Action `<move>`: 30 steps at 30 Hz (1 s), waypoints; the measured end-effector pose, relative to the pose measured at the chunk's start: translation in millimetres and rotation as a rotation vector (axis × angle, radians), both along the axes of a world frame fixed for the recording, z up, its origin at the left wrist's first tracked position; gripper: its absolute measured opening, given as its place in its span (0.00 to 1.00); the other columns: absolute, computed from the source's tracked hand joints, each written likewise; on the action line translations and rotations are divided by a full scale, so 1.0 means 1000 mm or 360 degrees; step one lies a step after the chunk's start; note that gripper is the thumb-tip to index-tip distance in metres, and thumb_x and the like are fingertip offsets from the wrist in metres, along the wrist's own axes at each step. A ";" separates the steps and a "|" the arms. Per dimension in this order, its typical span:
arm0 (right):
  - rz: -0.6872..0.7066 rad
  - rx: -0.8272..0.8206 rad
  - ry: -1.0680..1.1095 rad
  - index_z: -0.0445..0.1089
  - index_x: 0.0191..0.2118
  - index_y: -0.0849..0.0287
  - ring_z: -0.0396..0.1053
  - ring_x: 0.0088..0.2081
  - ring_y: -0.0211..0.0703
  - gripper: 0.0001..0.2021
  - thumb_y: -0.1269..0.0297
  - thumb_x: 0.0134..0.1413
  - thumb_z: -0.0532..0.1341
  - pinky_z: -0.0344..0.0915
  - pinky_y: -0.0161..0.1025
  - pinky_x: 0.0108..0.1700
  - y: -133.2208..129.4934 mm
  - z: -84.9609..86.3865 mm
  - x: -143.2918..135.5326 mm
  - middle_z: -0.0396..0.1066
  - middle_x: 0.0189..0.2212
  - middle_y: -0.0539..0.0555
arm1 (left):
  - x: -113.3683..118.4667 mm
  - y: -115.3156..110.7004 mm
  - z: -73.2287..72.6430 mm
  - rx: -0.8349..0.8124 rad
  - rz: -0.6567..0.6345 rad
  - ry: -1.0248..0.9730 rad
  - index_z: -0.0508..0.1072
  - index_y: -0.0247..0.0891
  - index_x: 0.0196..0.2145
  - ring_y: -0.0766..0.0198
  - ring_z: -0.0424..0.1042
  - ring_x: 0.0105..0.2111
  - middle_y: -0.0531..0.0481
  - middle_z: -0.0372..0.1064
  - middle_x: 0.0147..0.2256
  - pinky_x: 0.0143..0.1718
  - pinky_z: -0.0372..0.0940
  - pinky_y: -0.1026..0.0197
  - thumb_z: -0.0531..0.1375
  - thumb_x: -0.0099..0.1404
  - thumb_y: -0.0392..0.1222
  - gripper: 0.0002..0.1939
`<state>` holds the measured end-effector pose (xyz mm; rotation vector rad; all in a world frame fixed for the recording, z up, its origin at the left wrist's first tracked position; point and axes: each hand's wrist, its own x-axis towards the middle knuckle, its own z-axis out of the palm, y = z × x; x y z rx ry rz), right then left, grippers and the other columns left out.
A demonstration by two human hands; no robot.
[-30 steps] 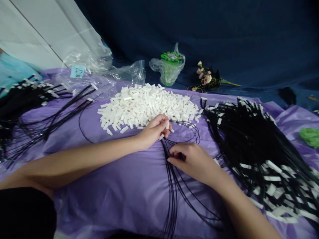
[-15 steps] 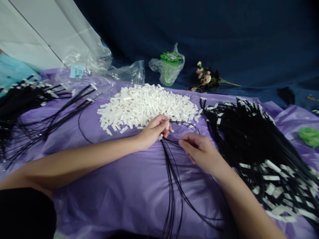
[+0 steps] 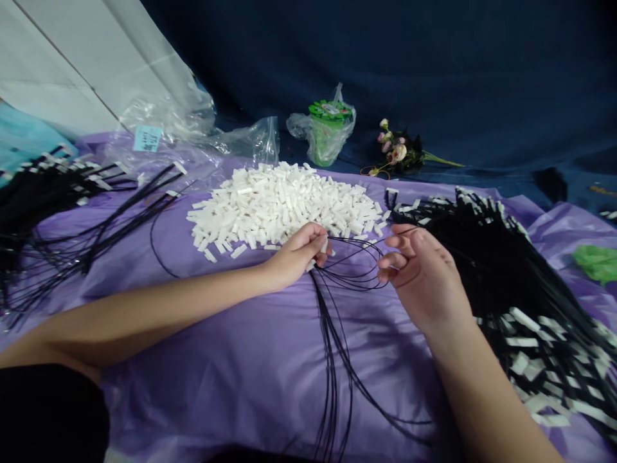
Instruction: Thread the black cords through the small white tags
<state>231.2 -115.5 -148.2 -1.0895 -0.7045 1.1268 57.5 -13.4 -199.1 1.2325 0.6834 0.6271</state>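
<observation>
My left hand (image 3: 308, 245) is closed on a small white rectangular piece and the gathered ends of several thin black cords (image 3: 332, 347). Some cords hang down toward me over the purple sheet; others loop to the right. At the right end of these loops is my right hand (image 3: 427, 273), palm partly turned up. Its thumb and index finger pinch one thin black cord that runs back toward my left hand, while the other fingers are loosely curled. Just behind my left hand lies a big heap of small white pieces (image 3: 284, 199).
A thick bundle of black cords with white ends (image 3: 482, 257) lies at the right, another bundle (image 3: 43, 186) at the left. Clear plastic bags (image 3: 193, 141), a green cup in plastic (image 3: 328, 132) and artificial flowers (image 3: 398, 151) are behind the heap. Purple sheeting (image 3: 231, 386) covers the surface.
My right hand has moved up and to the right from beside the cord loops, drawing out one thin cord and turning its palm up. My left hand has stayed in place.
</observation>
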 end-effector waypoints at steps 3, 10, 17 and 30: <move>-0.0258 0.0094 0.0007 0.67 0.34 0.53 0.61 0.21 0.32 0.11 0.52 0.55 0.60 0.62 0.30 0.21 0.002 -0.002 0.001 0.61 0.25 0.46 | 0.000 0.000 -0.001 0.0029 -0.0014 -0.0003 0.61 0.38 0.35 0.73 0.61 0.22 0.51 0.67 0.30 0.20 0.46 0.65 0.54 0.67 0.43 0.06; -0.0316 0.0291 -0.0043 0.68 0.38 0.46 0.60 0.27 0.33 0.11 0.47 0.58 0.56 0.68 0.39 0.44 0.000 0.007 0.009 0.54 0.25 0.46 | -0.001 0.002 -0.004 0.0042 -0.0042 0.0036 0.61 0.39 0.35 0.73 0.62 0.22 0.51 0.66 0.30 0.19 0.44 0.65 0.54 0.67 0.45 0.07; 0.0274 0.0069 -0.0151 0.71 0.37 0.52 0.49 0.18 0.31 0.07 0.58 0.52 0.65 0.55 0.29 0.16 -0.007 0.002 -0.011 0.55 0.18 0.43 | -0.003 -0.001 0.001 0.0058 -0.0059 0.0052 0.62 0.38 0.36 0.72 0.61 0.22 0.54 0.63 0.26 0.20 0.45 0.65 0.55 0.66 0.46 0.09; -0.0064 0.0216 -0.1670 0.74 0.29 0.59 0.63 0.25 0.36 0.07 0.65 0.55 0.62 0.57 0.35 0.27 -0.002 -0.016 -0.013 0.68 0.23 0.50 | -0.004 0.001 0.003 -0.0214 -0.0130 -0.0150 0.63 0.36 0.34 0.70 0.62 0.24 0.53 0.61 0.26 0.26 0.53 0.63 0.56 0.63 0.41 0.06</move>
